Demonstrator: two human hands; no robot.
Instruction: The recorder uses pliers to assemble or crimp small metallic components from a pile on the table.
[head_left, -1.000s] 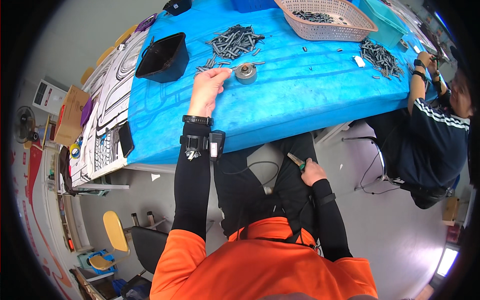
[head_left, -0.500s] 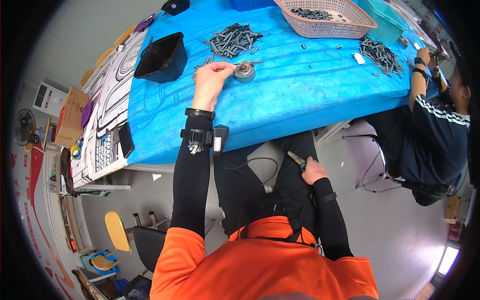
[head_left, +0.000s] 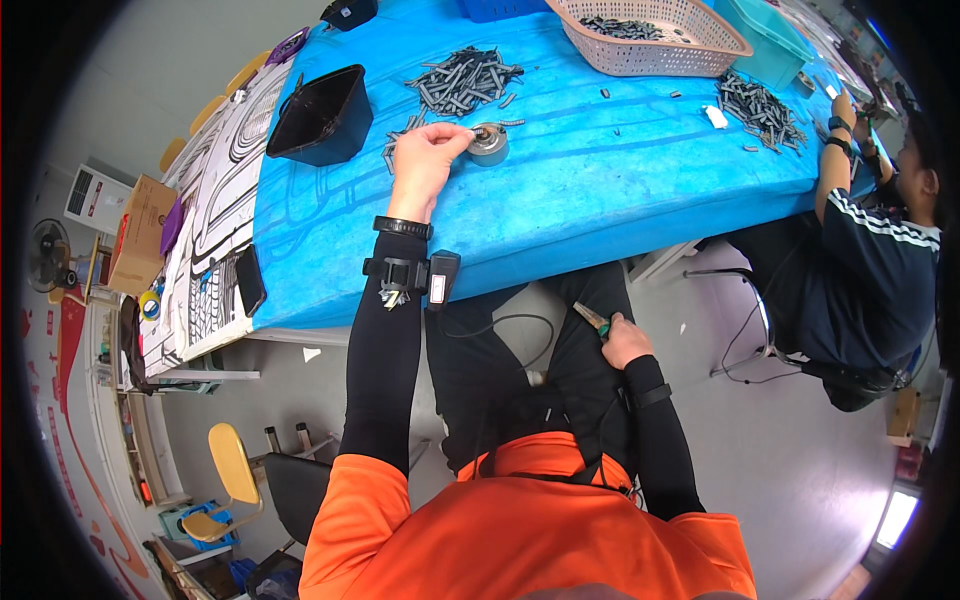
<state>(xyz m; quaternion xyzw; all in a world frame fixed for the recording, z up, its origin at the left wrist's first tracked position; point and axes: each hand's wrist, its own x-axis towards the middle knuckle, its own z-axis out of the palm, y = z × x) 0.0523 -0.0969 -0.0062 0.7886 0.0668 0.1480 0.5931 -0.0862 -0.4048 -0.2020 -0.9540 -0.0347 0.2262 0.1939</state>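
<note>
Plainly, a white label sits on the black box behind the left hand (its print too small to read). That hand pinches a small dark piece at the round metal pot on the desk; the right hand grips green-handled pliers below.

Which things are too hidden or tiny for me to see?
All in the head view:
What, if anything, the left hand pinches: its fingers cover it.
The pliers' handles: mostly behind the right hand.
The blue container: cut off by the top edge.
The black bin's bottom: lost in shadow.
</note>
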